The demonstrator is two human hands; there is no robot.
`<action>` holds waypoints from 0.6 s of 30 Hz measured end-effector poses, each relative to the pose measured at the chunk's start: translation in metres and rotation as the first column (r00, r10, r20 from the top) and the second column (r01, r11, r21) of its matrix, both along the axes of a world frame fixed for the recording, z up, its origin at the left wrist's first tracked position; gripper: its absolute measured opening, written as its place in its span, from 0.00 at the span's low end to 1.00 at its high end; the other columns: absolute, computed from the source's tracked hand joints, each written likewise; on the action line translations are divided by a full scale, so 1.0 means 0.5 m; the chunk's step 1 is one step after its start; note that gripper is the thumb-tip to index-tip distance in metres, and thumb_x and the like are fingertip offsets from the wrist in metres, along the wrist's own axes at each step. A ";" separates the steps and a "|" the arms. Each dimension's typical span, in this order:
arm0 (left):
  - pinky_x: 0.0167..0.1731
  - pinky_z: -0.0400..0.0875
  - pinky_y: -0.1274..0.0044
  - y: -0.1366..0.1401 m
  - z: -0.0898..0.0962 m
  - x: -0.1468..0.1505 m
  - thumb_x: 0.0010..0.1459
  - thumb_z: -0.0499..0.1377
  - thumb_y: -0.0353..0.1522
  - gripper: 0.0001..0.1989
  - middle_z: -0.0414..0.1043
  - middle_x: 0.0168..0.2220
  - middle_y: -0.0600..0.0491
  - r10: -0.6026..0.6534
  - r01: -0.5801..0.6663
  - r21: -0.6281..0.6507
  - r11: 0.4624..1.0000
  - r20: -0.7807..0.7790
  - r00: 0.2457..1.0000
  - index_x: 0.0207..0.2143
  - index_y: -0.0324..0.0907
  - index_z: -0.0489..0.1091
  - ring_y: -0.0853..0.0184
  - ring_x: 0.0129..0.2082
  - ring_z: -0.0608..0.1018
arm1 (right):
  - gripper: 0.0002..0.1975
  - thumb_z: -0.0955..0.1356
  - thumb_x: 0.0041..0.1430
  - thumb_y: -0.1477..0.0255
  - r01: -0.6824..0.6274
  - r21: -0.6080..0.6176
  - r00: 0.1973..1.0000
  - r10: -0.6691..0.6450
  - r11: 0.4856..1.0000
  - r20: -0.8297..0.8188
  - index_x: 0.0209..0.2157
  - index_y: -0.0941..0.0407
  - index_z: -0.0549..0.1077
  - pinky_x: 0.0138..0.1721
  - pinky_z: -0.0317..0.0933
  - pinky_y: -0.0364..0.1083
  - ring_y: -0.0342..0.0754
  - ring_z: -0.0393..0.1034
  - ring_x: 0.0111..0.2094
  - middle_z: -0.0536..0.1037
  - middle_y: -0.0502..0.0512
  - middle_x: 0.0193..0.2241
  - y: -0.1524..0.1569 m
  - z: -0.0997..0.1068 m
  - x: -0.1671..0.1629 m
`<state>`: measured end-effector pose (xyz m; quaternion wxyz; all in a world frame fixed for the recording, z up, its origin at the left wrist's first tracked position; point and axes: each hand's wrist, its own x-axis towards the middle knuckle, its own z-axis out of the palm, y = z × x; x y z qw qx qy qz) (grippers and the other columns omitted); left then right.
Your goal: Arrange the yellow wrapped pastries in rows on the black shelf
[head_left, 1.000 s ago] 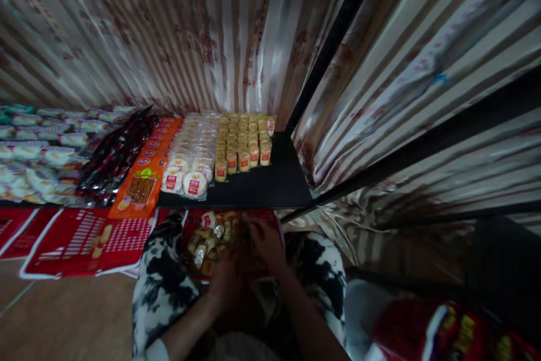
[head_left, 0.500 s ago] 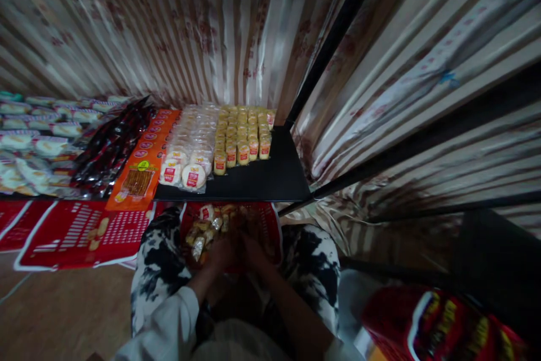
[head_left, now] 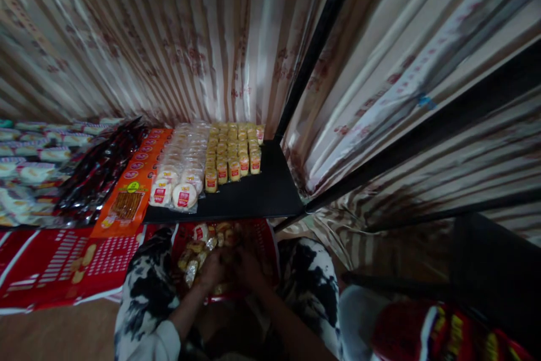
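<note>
Between my knees is a red container (head_left: 270, 248) with small wrapped snacks (head_left: 196, 247) in it, some in gold and some in silver wrappers. My left hand (head_left: 214, 267) reaches into it, close to the packets at the left. Beside it, my right hand (head_left: 248, 268) is also down in the container, nearly touching the left. Both hands look closed, with the fingers curled towards each other. Deep shadow hides what they hold.
A black shelf (head_left: 236, 203) in front bears rows of small yellow-wrapped cakes (head_left: 234, 168), round white packaged cakes (head_left: 185, 195), an orange packet (head_left: 127, 197), dark packets (head_left: 99, 175) and white packets (head_left: 38, 172). Black poles and a striped curtain (head_left: 203, 40) stand behind. A red bag (head_left: 406, 327) lies at right.
The view has tilted and turned slightly, so the shelf and container sit lower and further left in the picture. Both hands stay in the container, close together.
</note>
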<state>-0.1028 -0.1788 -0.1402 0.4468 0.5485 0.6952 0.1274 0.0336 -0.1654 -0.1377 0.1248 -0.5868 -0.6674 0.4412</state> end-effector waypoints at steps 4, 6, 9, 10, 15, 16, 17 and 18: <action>0.41 0.67 0.79 0.017 0.052 0.000 0.47 0.53 0.21 0.18 0.74 0.38 0.53 0.086 -0.090 0.011 0.996 0.203 0.975 0.42 0.41 0.68 0.69 0.39 0.75 | 0.14 0.64 0.52 0.74 0.048 0.054 0.996 -0.043 0.997 -0.078 0.41 0.53 0.71 0.43 0.62 0.46 0.49 0.72 0.41 0.77 0.54 0.39 0.020 0.046 0.012; 0.38 0.68 0.79 0.033 0.087 0.007 0.48 0.53 0.23 0.16 0.73 0.36 0.53 0.090 -0.106 0.041 0.994 0.276 0.957 0.42 0.41 0.67 0.69 0.36 0.74 | 0.11 0.64 0.52 0.73 0.074 0.099 0.991 -0.062 0.992 -0.117 0.39 0.53 0.71 0.43 0.63 0.46 0.48 0.72 0.39 0.77 0.54 0.38 0.037 0.066 0.025; 0.33 0.68 0.80 0.064 0.135 0.022 0.50 0.53 0.26 0.14 0.72 0.33 0.54 0.097 -0.143 0.093 0.985 0.381 0.920 0.41 0.40 0.65 0.71 0.32 0.73 | 0.12 0.64 0.52 0.72 0.135 0.133 0.961 -0.097 0.982 -0.258 0.40 0.54 0.70 0.44 0.64 0.47 0.48 0.72 0.40 0.77 0.54 0.38 0.067 0.093 0.046; 0.32 0.68 0.80 0.076 0.149 0.027 0.50 0.53 0.26 0.13 0.71 0.33 0.55 0.103 -0.162 0.116 0.980 0.403 0.909 0.41 0.40 0.65 0.72 0.31 0.73 | 0.13 0.64 0.52 0.71 0.157 0.117 0.939 -0.112 0.981 -0.326 0.41 0.54 0.69 0.44 0.64 0.48 0.48 0.72 0.40 0.77 0.54 0.38 0.076 0.102 0.052; 0.33 0.68 0.81 0.131 0.196 0.050 0.48 0.53 0.25 0.14 0.71 0.34 0.54 0.103 -0.231 0.225 0.947 0.466 0.879 0.40 0.39 0.66 0.73 0.30 0.72 | 0.15 0.65 0.49 0.69 0.212 0.046 0.810 -0.150 0.976 -0.567 0.41 0.54 0.68 0.39 0.68 0.47 0.47 0.73 0.36 0.77 0.54 0.37 0.103 0.144 0.071; 0.33 0.68 0.81 0.141 0.202 0.056 0.48 0.53 0.25 0.14 0.71 0.34 0.54 0.100 -0.232 0.234 0.944 0.467 0.879 0.40 0.39 0.66 0.73 0.30 0.72 | 0.15 0.65 0.48 0.70 0.229 0.042 0.795 -0.162 0.973 -0.585 0.41 0.54 0.68 0.38 0.68 0.47 0.47 0.73 0.35 0.77 0.54 0.36 0.107 0.151 0.073; 0.33 0.69 0.80 0.151 0.207 0.061 0.48 0.53 0.25 0.14 0.71 0.34 0.54 0.102 -0.236 0.242 0.941 0.462 0.881 0.40 0.39 0.67 0.73 0.30 0.72 | 0.15 0.66 0.48 0.70 0.249 0.039 0.783 -0.178 0.968 -0.596 0.41 0.55 0.68 0.37 0.69 0.47 0.47 0.73 0.34 0.78 0.54 0.36 0.112 0.158 0.075; 0.32 0.69 0.80 0.160 0.212 0.068 0.48 0.54 0.25 0.14 0.71 0.34 0.53 0.107 -0.243 0.251 0.937 0.454 0.884 0.40 0.39 0.67 0.73 0.29 0.72 | 0.16 0.66 0.47 0.70 0.272 0.040 0.776 -0.195 0.962 -0.600 0.41 0.55 0.68 0.36 0.69 0.47 0.47 0.73 0.34 0.77 0.55 0.35 0.116 0.163 0.078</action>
